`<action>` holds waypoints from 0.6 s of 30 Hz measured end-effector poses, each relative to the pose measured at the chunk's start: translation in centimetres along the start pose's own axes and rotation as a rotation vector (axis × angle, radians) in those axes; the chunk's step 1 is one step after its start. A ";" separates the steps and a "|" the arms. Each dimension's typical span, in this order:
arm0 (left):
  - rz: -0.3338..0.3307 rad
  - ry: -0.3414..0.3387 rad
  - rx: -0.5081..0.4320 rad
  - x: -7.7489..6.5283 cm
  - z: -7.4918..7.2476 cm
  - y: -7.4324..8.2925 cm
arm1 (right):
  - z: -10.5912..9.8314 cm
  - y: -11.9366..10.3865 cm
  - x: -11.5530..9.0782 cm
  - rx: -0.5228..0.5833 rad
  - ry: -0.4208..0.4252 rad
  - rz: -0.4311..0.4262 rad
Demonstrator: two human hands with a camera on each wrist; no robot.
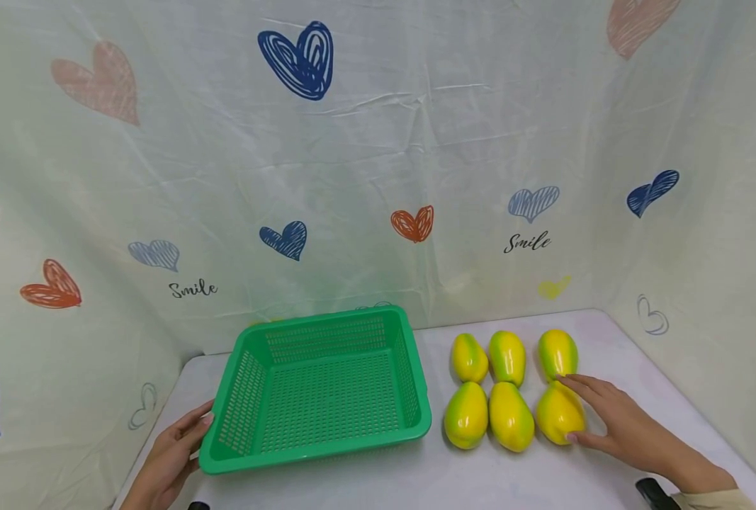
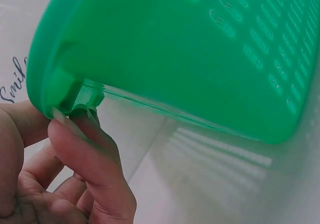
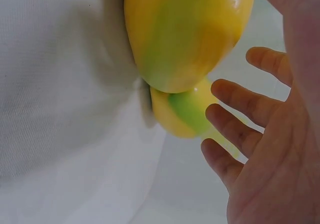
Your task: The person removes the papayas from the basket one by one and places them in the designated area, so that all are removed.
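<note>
A green plastic basket (image 1: 326, 393) with perforated walls sits on the left of the table, its inside bare. My left hand (image 1: 172, 453) pinches its left rim between thumb and fingers; in the left wrist view the thumb (image 2: 87, 154) lies right at the rim's underside. To the right stand several yellow-green mangoes in two rows of three. My right hand (image 1: 623, 428) reaches over the front right mango (image 1: 559, 412), thumb near its lower side and fingertips by its top. In the right wrist view the fingers are spread and extended beside that mango (image 3: 185, 33).
Behind that mango stands the back right one (image 1: 557, 353). The other mangoes, such as the front middle one (image 1: 511, 418), lie between it and the basket. A white cloth covers the table (image 1: 326, 489). A curtain with printed hearts (image 1: 352, 156) hangs close behind and at both sides.
</note>
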State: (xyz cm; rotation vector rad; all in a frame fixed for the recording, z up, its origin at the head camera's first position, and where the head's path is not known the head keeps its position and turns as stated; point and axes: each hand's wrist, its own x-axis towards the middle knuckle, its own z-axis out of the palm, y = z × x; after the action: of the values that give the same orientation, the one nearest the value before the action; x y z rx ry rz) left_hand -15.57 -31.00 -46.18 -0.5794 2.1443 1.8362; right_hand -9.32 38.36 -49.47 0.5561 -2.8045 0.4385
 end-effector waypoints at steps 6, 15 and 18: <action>0.000 -0.002 -0.011 0.1 0.0 0.0 | -0.3 0.0 0.1 0.010 -0.011 0.011; 0.002 0.004 -0.006 0.0 0.1 0.1 | -0.7 0.9 -0.4 -0.039 0.047 0.014; 0.006 0.000 -0.006 -0.1 0.1 0.1 | -0.7 1.4 -0.6 -0.037 0.056 0.011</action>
State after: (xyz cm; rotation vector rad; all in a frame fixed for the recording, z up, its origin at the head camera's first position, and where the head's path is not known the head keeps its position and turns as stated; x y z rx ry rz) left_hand -15.51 -30.85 -46.08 -0.5748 2.1433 1.8463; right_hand -9.23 40.06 -49.32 0.5124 -2.7579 0.3978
